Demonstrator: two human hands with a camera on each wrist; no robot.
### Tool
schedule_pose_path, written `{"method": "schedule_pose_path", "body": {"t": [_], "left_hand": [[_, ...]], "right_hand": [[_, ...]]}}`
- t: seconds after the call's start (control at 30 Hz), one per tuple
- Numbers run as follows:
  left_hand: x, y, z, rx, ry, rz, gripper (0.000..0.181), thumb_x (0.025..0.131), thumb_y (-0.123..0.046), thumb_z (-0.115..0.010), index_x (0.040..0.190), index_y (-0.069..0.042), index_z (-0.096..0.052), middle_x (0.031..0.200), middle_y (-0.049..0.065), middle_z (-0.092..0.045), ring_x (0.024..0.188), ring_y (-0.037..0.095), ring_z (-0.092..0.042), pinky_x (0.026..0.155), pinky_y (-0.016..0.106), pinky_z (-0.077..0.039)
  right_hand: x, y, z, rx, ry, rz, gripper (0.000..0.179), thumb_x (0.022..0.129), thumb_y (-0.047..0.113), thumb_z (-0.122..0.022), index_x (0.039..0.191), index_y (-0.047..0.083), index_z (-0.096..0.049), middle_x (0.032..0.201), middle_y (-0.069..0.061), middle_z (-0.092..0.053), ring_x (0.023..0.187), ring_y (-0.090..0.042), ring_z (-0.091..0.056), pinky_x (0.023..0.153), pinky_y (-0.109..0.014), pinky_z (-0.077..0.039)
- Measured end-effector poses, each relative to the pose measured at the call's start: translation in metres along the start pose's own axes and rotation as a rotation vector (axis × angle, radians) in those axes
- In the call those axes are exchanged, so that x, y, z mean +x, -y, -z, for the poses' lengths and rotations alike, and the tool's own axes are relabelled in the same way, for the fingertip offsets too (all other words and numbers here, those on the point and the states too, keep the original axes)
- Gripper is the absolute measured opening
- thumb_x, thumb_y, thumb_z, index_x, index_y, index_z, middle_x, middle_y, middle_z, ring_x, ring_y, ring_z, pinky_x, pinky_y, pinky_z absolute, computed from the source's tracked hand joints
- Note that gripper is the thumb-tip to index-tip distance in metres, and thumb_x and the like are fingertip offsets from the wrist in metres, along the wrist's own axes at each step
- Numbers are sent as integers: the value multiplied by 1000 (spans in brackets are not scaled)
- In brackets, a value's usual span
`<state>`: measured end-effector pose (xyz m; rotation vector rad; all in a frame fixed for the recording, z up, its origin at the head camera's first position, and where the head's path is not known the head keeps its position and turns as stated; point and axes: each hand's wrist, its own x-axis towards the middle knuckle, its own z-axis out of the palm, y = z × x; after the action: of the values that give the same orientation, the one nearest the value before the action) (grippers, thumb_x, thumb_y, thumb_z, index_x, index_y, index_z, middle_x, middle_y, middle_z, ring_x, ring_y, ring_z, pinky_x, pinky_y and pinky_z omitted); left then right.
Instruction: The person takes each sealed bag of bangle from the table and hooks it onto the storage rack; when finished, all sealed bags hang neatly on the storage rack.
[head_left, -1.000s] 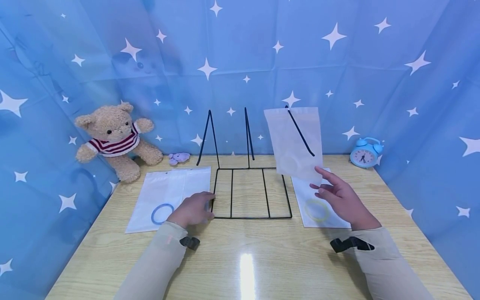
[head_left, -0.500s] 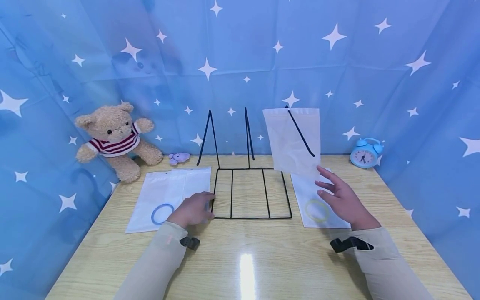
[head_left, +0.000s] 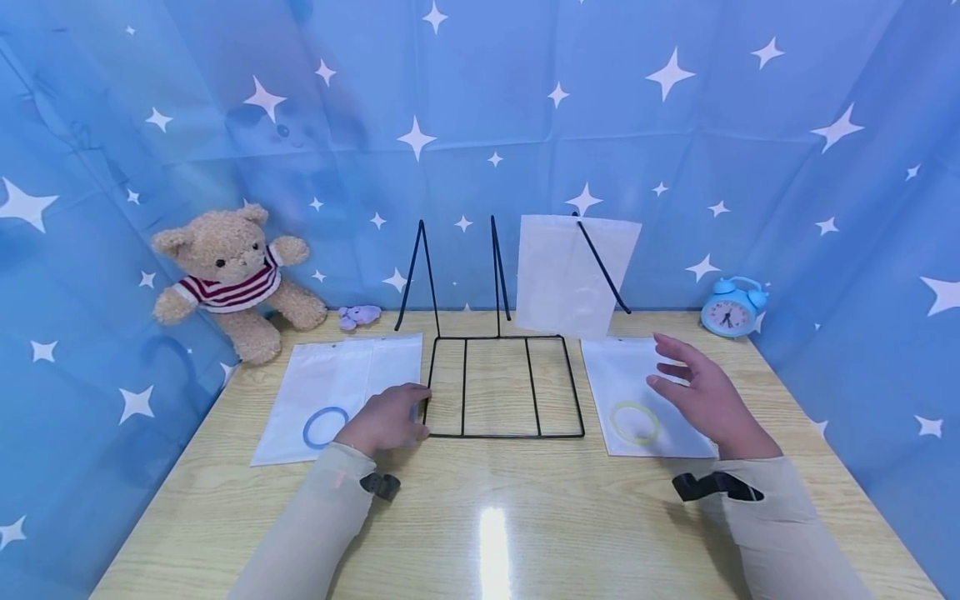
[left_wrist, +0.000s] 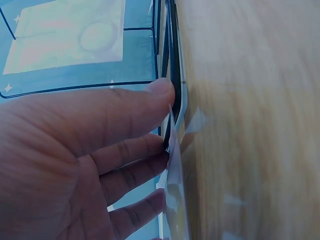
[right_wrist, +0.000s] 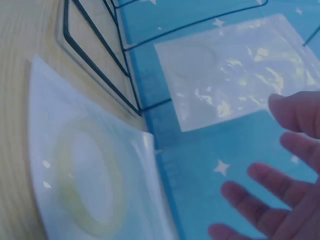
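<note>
A black wire display rack (head_left: 495, 436) stands mid-table with three upright hooks. My left hand (head_left: 381, 419) rests its thumb and fingertips on the left edge of the rack's base, fingers extended in the left wrist view. A clear plastic bag (head_left: 558, 279) hangs from the rack's right hook (head_left: 600, 262); a pale ring shows faintly inside it in the left wrist view. Just right of that bag, my right hand (head_left: 701, 396) hovers with fingers apart and holds nothing. Below it lies another clear bag (head_left: 675, 421) with a yellow ring (head_left: 634, 422) inside.
Left of the rack, a bag (head_left: 288, 417) with a blue ring (head_left: 326, 427) overlaps a further bag (head_left: 395, 367). A teddy bear (head_left: 228, 279), a small purple toy (head_left: 358, 316) and a blue alarm clock (head_left: 729, 312) stand at the back, before a starry curtain (head_left: 487, 83).
My right hand has let go of the hanging bag's lower corner and drawn back to the right. The bag has swung slightly left on its hook. My left hand has stayed put.
</note>
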<state>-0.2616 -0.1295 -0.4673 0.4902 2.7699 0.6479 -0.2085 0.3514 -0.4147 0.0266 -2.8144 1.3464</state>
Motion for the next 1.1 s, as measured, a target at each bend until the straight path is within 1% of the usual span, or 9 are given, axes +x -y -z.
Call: {"method": "schedule_pose_path", "body": {"t": [0.07,0.13,0.27,0.43,0.57,0.67,0.87,0.97,1.1], "left_hand": [[0,0,0,2,1,-3,66,94,-22,-79,154,-10,-54,162,14,-48,150,40,-44,120,58,-39],[0,0,1,8,0,-8,66,94,-22,-79,154,-10,-55,161,14,-49,149,40,-45,120,59,-39],[1,0,1,11,0,-5,67,93,-22,-80,154,-10,-55,161,13,-49,149,39,-45,120,57,-40],[1,-1,0,4,2,-4,67,93,-22,-80,154,-10,-55,161,14,-49,149,39,-45,120,57,-40],[0,-2,1,1,0,-6,67,93,-22,-80,154,-9,-55,161,14,-49,149,40,-45,120,58,-40],[0,-1,1,4,-2,-6,67,93,-22,-80,154,-10,-55,161,14,-49,149,39,-45,120,57,-40],[1,0,0,2,-1,-2,67,94,-22,-80,155,-10,-54,162,14,-49,150,39,-44,120,57,-40],[0,0,0,-1,0,-1,67,94,-22,-80,155,-10,-54,162,14,-48,150,39,-44,120,57,-40],[0,-1,1,-2,1,3,68,94,-22,-80,155,-11,-54,162,13,-48,150,39,-44,120,56,-40]], "right_hand": [[-1,-1,6,-31,21,-24,79,105,41,-66,169,19,-26,167,-26,-34,145,-54,-44,109,-69,-46],[-3,-2,12,-88,45,-46,81,104,43,-67,169,15,-27,165,-29,-36,142,-56,-45,107,-68,-48],[-4,-10,24,-173,92,-73,82,103,43,-68,166,7,-30,160,-35,-39,139,-58,-47,104,-67,-51],[-4,-17,33,-215,137,-126,83,101,42,-71,163,0,-34,153,-38,-44,136,-58,-48,100,-64,-54],[-4,-20,37,-253,204,-196,83,100,40,-73,161,-1,-35,148,-38,-49,131,-55,-51,97,-62,-54],[-3,-22,38,-266,245,-224,83,98,38,-75,160,-3,-37,142,-37,-52,124,-52,-54,94,-59,-55],[0,-32,37,-305,268,-234,79,96,33,-79,155,-6,-43,134,-35,-57,114,-43,-59,87,-49,-56],[2,-38,36,-320,273,-234,77,95,31,-80,152,-7,-45,130,-33,-58,109,-41,-59,85,-48,-55],[3,-44,35,-345,278,-247,77,94,32,-81,150,-7,-47,127,-33,-59,108,-41,-58,84,-48,-55]]}}
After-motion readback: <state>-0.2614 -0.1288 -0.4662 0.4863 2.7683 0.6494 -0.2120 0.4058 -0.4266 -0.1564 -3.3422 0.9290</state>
